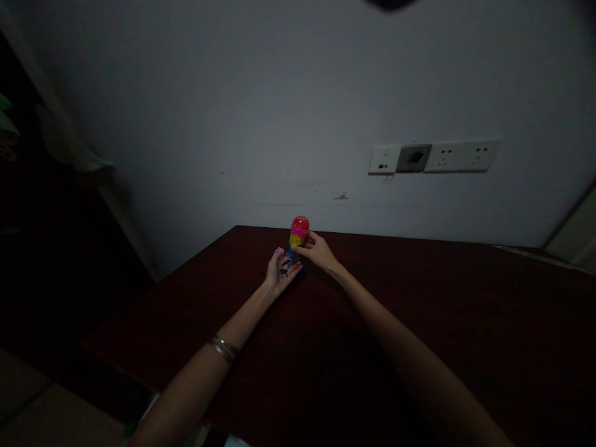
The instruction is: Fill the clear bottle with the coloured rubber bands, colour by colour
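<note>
My right hand grips a small clear bottle between thumb and fingers. The bottle is tipped with its rounded end up, and it shows red, pink, yellow and blue layers of small pieces. Below its lower end, my left hand lies palm up with its fingers stretched out. Several small dark blue pieces rest on that palm and fingers; they look like thin loops, but are too small to name surely. A pink-purple cap sits at the left thumb, seemingly held there.
Both hands are over a dark red-brown table, close to its back edge. Behind it rises a grey-white wall with a row of sockets on the right. Tiled floor shows at the lower left.
</note>
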Demonstrator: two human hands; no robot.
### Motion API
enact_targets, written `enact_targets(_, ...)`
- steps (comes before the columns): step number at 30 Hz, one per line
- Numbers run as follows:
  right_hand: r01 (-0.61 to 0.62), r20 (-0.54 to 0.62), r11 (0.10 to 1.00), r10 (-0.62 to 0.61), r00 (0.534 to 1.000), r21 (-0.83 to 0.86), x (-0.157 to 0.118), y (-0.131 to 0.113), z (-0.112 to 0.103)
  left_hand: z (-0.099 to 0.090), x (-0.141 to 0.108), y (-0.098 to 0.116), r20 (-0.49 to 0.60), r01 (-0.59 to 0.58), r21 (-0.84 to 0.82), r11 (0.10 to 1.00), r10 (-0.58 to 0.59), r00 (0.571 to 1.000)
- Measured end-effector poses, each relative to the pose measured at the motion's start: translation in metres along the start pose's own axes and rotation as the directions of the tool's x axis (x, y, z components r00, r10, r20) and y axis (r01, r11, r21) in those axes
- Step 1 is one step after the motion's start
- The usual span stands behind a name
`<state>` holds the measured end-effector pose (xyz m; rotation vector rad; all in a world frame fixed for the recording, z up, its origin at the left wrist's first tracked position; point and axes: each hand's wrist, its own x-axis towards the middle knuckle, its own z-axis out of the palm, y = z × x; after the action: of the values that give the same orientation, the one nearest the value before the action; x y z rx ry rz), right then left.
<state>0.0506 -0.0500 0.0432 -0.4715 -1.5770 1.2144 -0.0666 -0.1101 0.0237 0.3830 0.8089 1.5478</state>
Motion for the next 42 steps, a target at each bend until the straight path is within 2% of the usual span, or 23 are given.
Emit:
enact_targets(3, 0.012, -0.003, 0.998, -0.013, 1.000, -0.069, 0.001, 0.002, -0.003, 0.000, -0.002, 0.001, 0.032, -0.005, 0.027, 1.000, 0.004, 0.999)
enact_targets(6, 0.048, 0.005, 0.991, -0.048, 0.999, -0.128, 0.001, 0.002, -0.006, 0.001, -0.003, 0.002, 0.047, 0.040, 0.093, 0.995, -0.044, 0.998)
enact_targets(10, 0.074, 0.006, 0.992, -0.073, 0.997, -0.104, 0.000, 0.000, -0.007, 0.002, -0.004, 0.003, 0.030, 0.084, 0.133, 0.988, -0.089, 0.996)
enact_targets(13, 0.027, -0.035, 0.999, -0.028, 0.999, -0.036, 0.001, -0.001, -0.007, 0.002, -0.005, 0.005, -0.005, 0.098, 0.120, 0.988, -0.098, 0.995)
enact_targets(16, -0.022, -0.075, 1.000, 0.024, 0.997, 0.018, 0.002, -0.003, -0.008, 0.001, -0.005, 0.006, 0.008, 0.112, 0.116, 0.987, -0.114, 0.993)
enact_targets(21, -0.107, -0.110, 0.994, 0.109, 0.988, 0.021, 0.001, -0.009, -0.009, -0.002, -0.002, 0.005, 0.011, 0.104, 0.139, 0.985, -0.106, 0.994)
enact_targets(25, -0.114, -0.128, 0.993, 0.115, 0.985, 0.021, 0.001, -0.012, -0.009, -0.001, -0.003, 0.004, -0.043, 0.050, 0.173, 0.984, -0.043, 0.998)
enact_targets(31, -0.118, -0.137, 0.993, 0.120, 0.983, 0.025, 0.001, -0.012, -0.008, -0.003, -0.001, 0.004, -0.033, -0.059, 0.223, 0.973, 0.068, 0.997)
enact_targets(36, -0.096, -0.127, 0.995, 0.096, 0.987, 0.010, 0.002, -0.010, -0.009, -0.009, 0.006, 0.001, -0.041, -0.227, 0.442, 0.868, 0.272, 0.961)
enact_targets(42, -0.101, -0.114, 0.995, 0.099, 0.989, -0.013, 0.001, -0.009, -0.009, -0.015, 0.012, 0.000, 0.062, -0.346, 0.568, 0.747, 0.380, 0.923)
